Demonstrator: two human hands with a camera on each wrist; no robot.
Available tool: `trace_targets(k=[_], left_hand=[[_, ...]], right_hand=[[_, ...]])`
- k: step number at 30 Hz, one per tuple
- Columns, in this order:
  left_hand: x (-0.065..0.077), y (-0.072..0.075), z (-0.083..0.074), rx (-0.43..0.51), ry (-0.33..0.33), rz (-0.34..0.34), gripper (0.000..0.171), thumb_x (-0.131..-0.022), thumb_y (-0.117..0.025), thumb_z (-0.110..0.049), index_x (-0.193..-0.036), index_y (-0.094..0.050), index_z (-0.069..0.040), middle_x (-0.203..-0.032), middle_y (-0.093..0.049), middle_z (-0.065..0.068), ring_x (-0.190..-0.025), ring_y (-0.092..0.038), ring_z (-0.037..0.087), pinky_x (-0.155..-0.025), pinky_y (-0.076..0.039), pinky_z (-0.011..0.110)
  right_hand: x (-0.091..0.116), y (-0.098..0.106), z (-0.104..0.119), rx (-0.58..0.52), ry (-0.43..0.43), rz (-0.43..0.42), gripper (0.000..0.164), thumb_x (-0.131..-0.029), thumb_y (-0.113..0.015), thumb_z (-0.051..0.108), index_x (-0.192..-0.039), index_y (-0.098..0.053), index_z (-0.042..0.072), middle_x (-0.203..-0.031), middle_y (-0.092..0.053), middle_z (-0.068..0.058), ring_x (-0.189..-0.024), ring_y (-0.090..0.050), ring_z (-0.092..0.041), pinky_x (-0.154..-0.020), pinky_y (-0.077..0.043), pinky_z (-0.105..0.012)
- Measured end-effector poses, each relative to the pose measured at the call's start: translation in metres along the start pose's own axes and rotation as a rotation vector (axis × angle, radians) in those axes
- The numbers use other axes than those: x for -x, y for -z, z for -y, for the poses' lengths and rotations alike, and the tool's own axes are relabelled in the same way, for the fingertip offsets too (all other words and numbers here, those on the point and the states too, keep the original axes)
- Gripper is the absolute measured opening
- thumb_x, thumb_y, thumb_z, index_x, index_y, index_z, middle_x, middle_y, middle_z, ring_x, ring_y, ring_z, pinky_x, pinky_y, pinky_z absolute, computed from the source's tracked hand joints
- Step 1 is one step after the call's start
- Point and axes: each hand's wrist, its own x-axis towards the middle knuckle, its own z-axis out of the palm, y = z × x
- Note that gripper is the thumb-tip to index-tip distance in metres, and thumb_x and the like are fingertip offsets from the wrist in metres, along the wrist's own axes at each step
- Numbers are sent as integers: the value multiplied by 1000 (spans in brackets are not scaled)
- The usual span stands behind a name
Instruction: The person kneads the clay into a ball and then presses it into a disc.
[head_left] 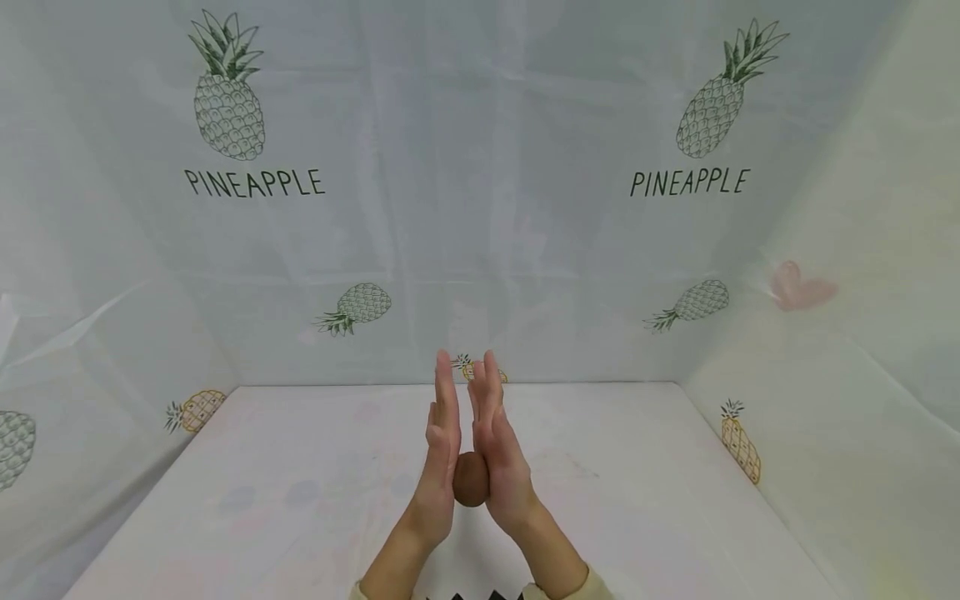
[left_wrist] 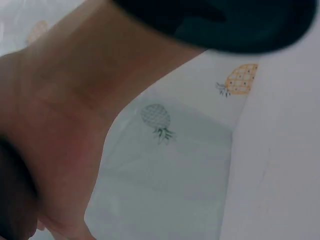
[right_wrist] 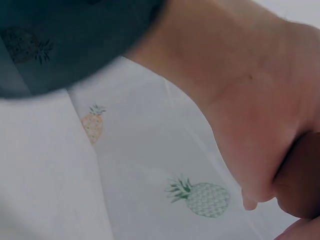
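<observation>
A smooth brown ball (head_left: 471,480) sits between the heels of two upright palms in the head view. On its left side presses my left hand (head_left: 441,454), fingers straight and pointing up. My right hand (head_left: 504,467) presses from the other side, its fingers extended too. A gap shows between the two sets of fingertips. In the right wrist view the ball (right_wrist: 302,182) lies against the base of the right palm (right_wrist: 255,145). Part of the ball (left_wrist: 12,195) shows dark at the left wrist view's edge, beside the left palm (left_wrist: 60,150).
Below the hands spreads a white table surface (head_left: 300,517). A pale sheet (head_left: 480,208) printed with pineapples hangs behind it, and similar sheeting (head_left: 847,400) borders both sides. Dark jagged shapes (head_left: 495,595) show at the bottom edge between the sleeves.
</observation>
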Motion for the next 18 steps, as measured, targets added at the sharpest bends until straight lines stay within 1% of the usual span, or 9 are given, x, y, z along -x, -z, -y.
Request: trace_targets(k=[5, 8, 11, 13, 15, 18], left_hand=[[-1, 11, 1, -22, 32, -59, 63, -110, 3, -57, -169, 14, -38, -175, 22, -19, -160, 25, 7, -118, 25, 65], [-3, 19, 6, -32, 45, -94, 63, -109, 3, -59, -168, 14, -40, -174, 23, -20, -160, 25, 7, -119, 26, 63], [-5, 22, 13, -24, 70, -108, 63, -108, 4, -61, -167, 15, -43, -173, 25, -21, -159, 26, 6, -119, 27, 63], [-5, 21, 17, -29, 81, -102, 62, -108, 4, -60, -166, 16, -43, -172, 26, -22, -158, 28, 5, -118, 29, 63], [-5, 17, 21, -43, 83, -86, 60, -110, 3, -56, -166, 17, -42, -172, 27, -21, -157, 30, 6, -116, 30, 64], [-3, 7, 24, -74, 76, -53, 59, -112, 2, -50, -167, 18, -38, -173, 27, -20, -158, 30, 9, -115, 31, 64]], right_hand=[[2, -9, -4, 30, -8, 27, 60, -112, 0, 40, -169, 16, 34, -177, 16, 10, -163, 18, -25, -122, 19, -66], [4, -13, -3, 41, -17, 39, 60, -112, -2, 42, -169, 15, 37, -176, 17, 12, -163, 18, -23, -121, 19, -68], [5, -15, 1, 64, -7, 41, 60, -112, -2, 44, -169, 13, 39, -176, 17, 12, -163, 17, -23, -120, 20, -69], [5, -14, 5, 79, 2, 35, 59, -112, -2, 46, -169, 12, 40, -177, 15, 12, -164, 15, -20, -120, 19, -69], [5, -11, 9, 86, 13, 25, 59, -112, 0, 47, -169, 12, 39, -177, 14, 11, -164, 13, -19, -121, 19, -68], [3, -5, 14, 59, 21, 4, 59, -111, 1, 46, -169, 12, 39, -177, 14, 9, -163, 14, -19, -120, 21, -67]])
